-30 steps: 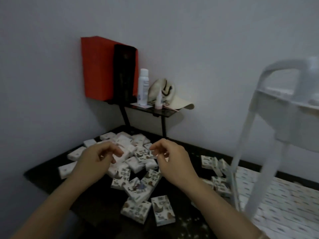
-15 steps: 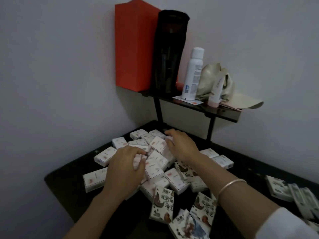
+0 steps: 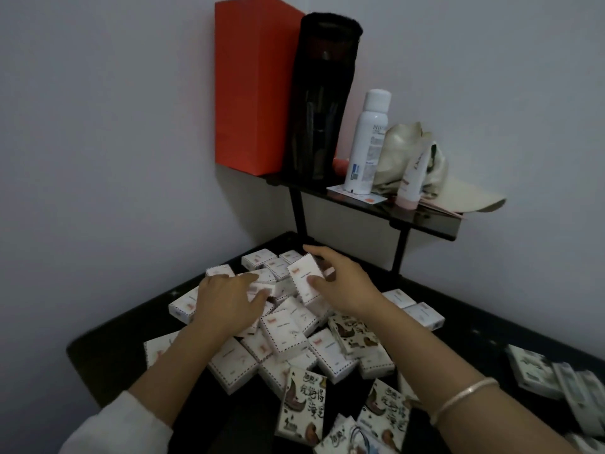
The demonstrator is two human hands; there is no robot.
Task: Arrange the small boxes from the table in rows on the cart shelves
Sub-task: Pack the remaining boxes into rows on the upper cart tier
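Grips a tilted box (image 3: 304, 280) in right hand (image 3: 343, 285), thumb on its face, fingers (image 3: 319, 252) curled over its far edge, atop the pile (image 3: 288, 335) on the desk (image 3: 104, 339). Lays left hand (image 3: 226, 303) on that pile just beside, hold or none impossible to tell

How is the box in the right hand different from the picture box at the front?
The plain box is white with a dotted border; the picture box is covered in dark drawings and writing. The right hand holds the plain box tilted above the pile; the picture box lies untouched in front. Both are small and flat.
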